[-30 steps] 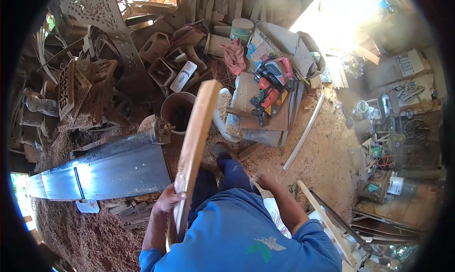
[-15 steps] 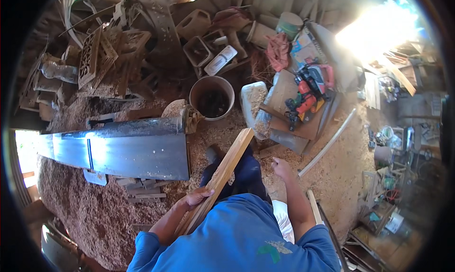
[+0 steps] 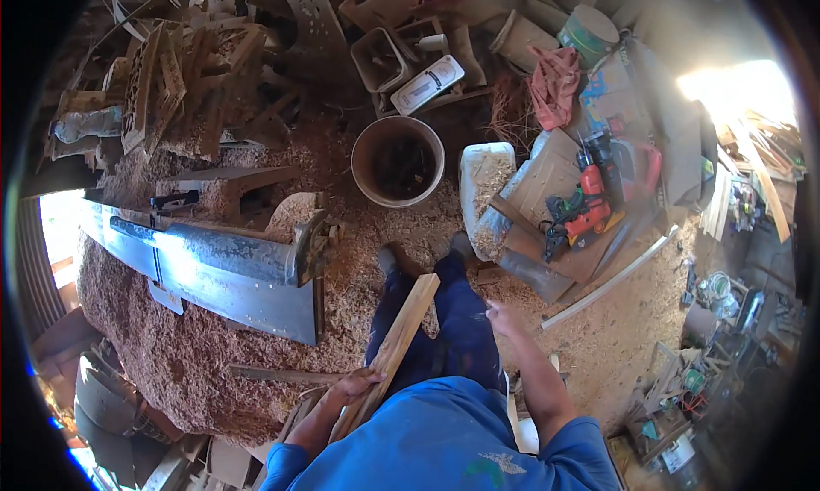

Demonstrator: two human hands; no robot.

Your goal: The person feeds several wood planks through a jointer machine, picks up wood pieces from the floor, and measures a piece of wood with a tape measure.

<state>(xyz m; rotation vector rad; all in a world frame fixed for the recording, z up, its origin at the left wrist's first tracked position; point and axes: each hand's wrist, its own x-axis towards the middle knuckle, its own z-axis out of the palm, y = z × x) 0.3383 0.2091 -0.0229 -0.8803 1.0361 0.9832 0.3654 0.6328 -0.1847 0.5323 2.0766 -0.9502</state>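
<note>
A long wooden plank [image 3: 398, 341] slants up from beside my body, its far end over my thighs. My left hand [image 3: 359, 382] is closed around its left edge, the fingers lying on its upper face. My right hand [image 3: 506, 319] hangs free beside my right thigh with nothing visible in it, its fingers loosely bent and the index finger apart. To the left stands a machine with a long, smooth metal bed [image 3: 243, 293], apart from both hands.
Wood shavings [image 3: 179, 363] cover the floor. Ahead are a round bucket [image 3: 398, 162], a shavings-dusted white container [image 3: 487, 170] and red power tools [image 3: 589, 192] on cardboard. A pale strip [image 3: 611, 277] lies at right; carved wooden panels [image 3: 154, 89] stack at far left.
My view has shifted, and the bucket and power tools sit farther right in it. The plank's far end has dropped toward my thighs. My left hand keeps its grip; my right stays free.
</note>
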